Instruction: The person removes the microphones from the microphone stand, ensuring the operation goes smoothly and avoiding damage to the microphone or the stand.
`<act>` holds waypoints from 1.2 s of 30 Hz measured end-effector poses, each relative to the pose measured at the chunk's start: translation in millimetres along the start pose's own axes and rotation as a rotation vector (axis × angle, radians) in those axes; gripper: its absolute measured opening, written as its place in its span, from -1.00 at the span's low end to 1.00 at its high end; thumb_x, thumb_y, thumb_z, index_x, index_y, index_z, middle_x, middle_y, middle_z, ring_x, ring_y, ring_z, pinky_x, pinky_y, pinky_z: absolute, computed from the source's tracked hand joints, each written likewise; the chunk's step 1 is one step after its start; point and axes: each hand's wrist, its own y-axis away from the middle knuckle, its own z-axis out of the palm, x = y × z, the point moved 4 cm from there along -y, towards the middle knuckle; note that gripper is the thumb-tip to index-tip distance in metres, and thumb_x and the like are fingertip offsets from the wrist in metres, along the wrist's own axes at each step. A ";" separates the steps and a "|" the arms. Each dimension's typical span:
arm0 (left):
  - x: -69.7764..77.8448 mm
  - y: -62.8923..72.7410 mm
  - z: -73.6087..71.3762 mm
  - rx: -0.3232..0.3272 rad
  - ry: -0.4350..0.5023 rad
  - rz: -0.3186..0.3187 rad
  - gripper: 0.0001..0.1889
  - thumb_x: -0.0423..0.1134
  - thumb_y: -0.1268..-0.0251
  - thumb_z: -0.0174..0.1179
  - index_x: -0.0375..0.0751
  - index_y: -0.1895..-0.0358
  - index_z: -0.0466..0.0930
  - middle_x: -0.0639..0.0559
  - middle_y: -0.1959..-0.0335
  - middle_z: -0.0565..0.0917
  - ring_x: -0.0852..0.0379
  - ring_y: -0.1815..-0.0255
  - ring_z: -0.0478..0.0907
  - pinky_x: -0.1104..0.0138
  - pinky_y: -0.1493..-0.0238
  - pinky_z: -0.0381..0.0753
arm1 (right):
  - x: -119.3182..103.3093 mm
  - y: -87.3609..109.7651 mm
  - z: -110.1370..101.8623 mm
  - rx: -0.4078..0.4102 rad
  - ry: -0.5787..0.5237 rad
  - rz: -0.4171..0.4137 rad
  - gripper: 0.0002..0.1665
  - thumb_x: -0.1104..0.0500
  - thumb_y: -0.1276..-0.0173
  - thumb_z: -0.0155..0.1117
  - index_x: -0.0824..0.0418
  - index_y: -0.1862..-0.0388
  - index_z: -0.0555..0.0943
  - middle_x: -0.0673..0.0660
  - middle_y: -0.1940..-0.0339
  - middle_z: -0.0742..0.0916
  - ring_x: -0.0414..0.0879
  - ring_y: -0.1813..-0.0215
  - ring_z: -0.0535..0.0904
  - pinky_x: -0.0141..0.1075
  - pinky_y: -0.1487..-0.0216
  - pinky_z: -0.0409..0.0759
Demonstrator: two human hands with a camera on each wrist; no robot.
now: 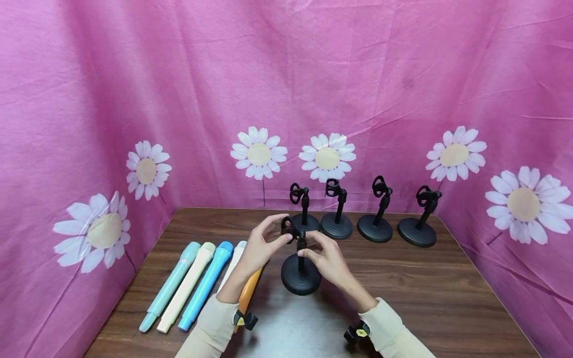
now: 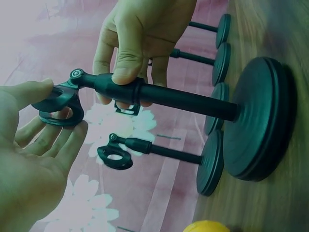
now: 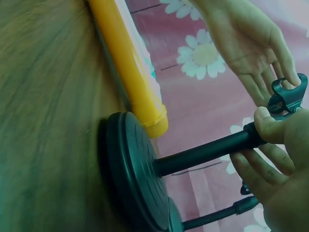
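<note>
A black tabletop microphone stand (image 1: 301, 279) stands upright on its round base between both hands. My left hand (image 1: 259, 247) pinches the ring-shaped clip (image 2: 63, 107) at its top, thumb on one side and fingers on the other. Just below the joint, my right hand (image 1: 330, 259) grips the upper pole (image 3: 207, 152) between thumb and fingers. The clip holds no microphone. In the right wrist view the base (image 3: 137, 174) touches or nearly touches the wooden table; which one I cannot tell.
Several matching stands (image 1: 375, 228) line the table's back edge. At the left lie microphone-shaped sticks: light teal (image 1: 172, 283), cream (image 1: 188, 286), blue (image 1: 207, 284), white (image 1: 232, 263) and orange (image 1: 248, 293), the last two partly behind my left arm. A pink flowered cloth (image 1: 286, 74) surrounds the table.
</note>
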 end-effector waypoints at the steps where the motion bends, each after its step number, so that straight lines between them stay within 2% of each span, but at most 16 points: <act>1: 0.0 0.0 -2.1 0.006 0.006 -0.004 -0.49 -0.29 -0.47 0.39 0.00 -0.43 0.56 -0.16 -0.26 0.71 -0.05 -0.36 0.63 0.18 -0.37 0.65 | -1.7 -2.4 1.2 0.004 0.008 -0.012 -0.60 0.31 -0.26 0.59 0.12 -0.07 0.74 0.08 0.15 0.82 -0.15 0.05 0.74 -0.33 0.04 0.79; 7: -0.5 -2.2 -15.7 0.049 0.029 -0.045 -0.50 -0.29 -0.50 0.36 -0.05 -0.44 0.54 -0.14 -0.29 0.71 -0.07 -0.34 0.65 0.26 -0.31 0.67 | -12.1 -21.3 9.2 0.014 0.055 -0.078 -0.60 0.32 -0.25 0.60 0.18 -0.07 0.75 0.08 0.15 0.83 -0.11 0.04 0.75 -0.27 0.03 0.80; 11: 0.7 -7.4 -27.1 0.082 0.041 -0.037 -0.50 -0.31 -0.50 0.35 -0.10 -0.44 0.53 -0.17 -0.30 0.71 -0.10 -0.31 0.68 0.32 -0.22 0.72 | -18.0 -36.8 15.0 0.017 0.087 -0.108 -0.60 0.29 -0.26 0.61 0.20 -0.07 0.75 0.07 0.15 0.83 -0.09 0.05 0.77 -0.20 0.00 0.79; 19: 7.8 -27.5 -51.4 0.141 0.054 0.027 -0.50 -0.36 -0.46 0.37 -0.22 -0.42 0.55 -0.25 -0.27 0.71 0.01 -0.25 0.70 0.37 -0.20 0.71 | -29.6 -71.4 26.0 0.044 0.114 -0.125 -0.60 0.32 -0.25 0.61 0.23 -0.07 0.76 0.14 0.13 0.83 0.00 0.04 0.78 -0.11 -0.04 0.78; 24: 9.2 -39.3 -64.1 0.182 0.030 0.033 -0.52 -0.34 -0.46 0.38 -0.21 -0.40 0.58 -0.24 -0.27 0.72 -0.05 -0.26 0.69 0.39 -0.21 0.70 | -29.8 -93.0 34.7 0.055 0.099 -0.130 -0.60 0.36 -0.24 0.60 0.29 -0.06 0.74 0.23 0.10 0.83 0.08 0.02 0.81 -0.10 -0.08 0.79; 30: 3.2 -56.6 -76.4 0.205 0.044 0.047 -0.54 -0.35 -0.47 0.37 -0.24 -0.39 0.58 -0.28 -0.25 0.72 0.06 -0.19 0.73 0.39 -0.19 0.72 | -26.5 -113.6 42.2 0.085 0.093 -0.148 -0.58 0.37 -0.24 0.60 0.30 -0.09 0.75 0.25 0.09 0.84 0.11 -0.01 0.82 -0.09 -0.08 0.80; 36: -3.8 -70.0 -86.4 0.240 0.105 0.039 -0.54 -0.37 -0.45 0.38 -0.28 -0.36 0.60 -0.30 -0.28 0.70 0.19 -0.19 0.70 0.43 -0.21 0.68 | -20.0 -127.2 50.5 0.102 0.129 -0.116 -0.61 0.27 -0.32 0.58 0.23 -0.13 0.76 0.20 0.05 0.85 0.05 -0.05 0.83 -0.07 -0.11 0.77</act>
